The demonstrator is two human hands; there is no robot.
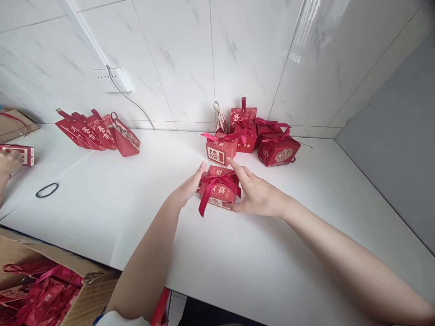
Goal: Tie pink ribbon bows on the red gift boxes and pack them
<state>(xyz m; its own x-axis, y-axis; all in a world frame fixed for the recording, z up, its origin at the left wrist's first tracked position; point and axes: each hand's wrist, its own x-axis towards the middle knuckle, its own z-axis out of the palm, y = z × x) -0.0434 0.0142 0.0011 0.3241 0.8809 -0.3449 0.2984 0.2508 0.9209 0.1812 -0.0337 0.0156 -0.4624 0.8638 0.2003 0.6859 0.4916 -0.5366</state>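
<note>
A red gift box point(221, 192) with a crimson ribbon bow and gold lettering rests on the white table in front of me. My left hand point(189, 186) holds its left side, thumb up along the edge and the other fingers mostly hidden. From the right, my right hand point(254, 190) grips the same box, with the thumb low at its front corner and the index finger reaching to the back. Just behind it stands a similar beribboned box point(217, 151) with a double-happiness panel, close to my right fingertips.
Several red boxes stand near the wall, including one with a round gold emblem point(284, 155). A row of red bags point(90, 131) is at back left. Another person's hand point(10, 161) touches a red box. A black loop point(46, 190) lies left; a carton point(91, 290) of red packages sits below.
</note>
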